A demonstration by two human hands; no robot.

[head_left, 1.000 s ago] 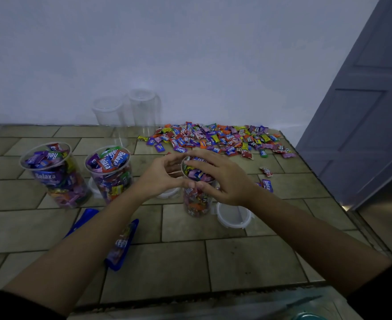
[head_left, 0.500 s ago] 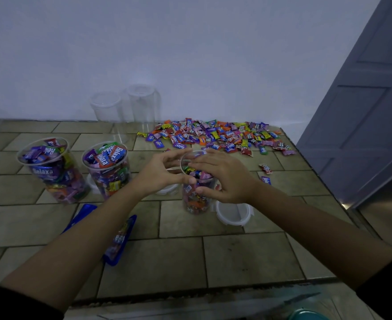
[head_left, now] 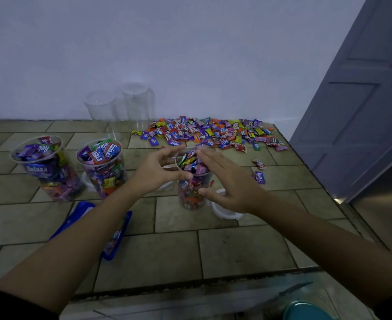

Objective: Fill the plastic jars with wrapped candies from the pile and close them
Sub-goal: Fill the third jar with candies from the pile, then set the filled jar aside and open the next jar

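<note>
A clear plastic jar (head_left: 191, 197) stands mid-table, filled with wrapped candies up to its rim. My left hand (head_left: 153, 174) curls round the jar's upper left side, thumb and fingers at the rim. My right hand (head_left: 232, 183) lies with straight fingers over the jar's mouth, touching the top candies, and its thumb rests against the jar's right wall. The candy pile (head_left: 213, 132) spreads behind the jar near the wall. A white lid (head_left: 225, 212) lies just right of the jar, partly hidden by my right hand.
Two filled open jars (head_left: 52, 172) (head_left: 105, 172) stand at left. Two empty clear jars (head_left: 102, 112) (head_left: 136, 105) stand by the wall. A blue wrapper bag (head_left: 116, 236) lies under my left forearm. Loose candies (head_left: 259, 177) lie at right. A grey door (head_left: 363, 100) borders the table's right edge.
My right hand's fingers, curled over the jar's mouth before, have straightened and flattened onto the candies. My left hand has stayed at the rim.
</note>
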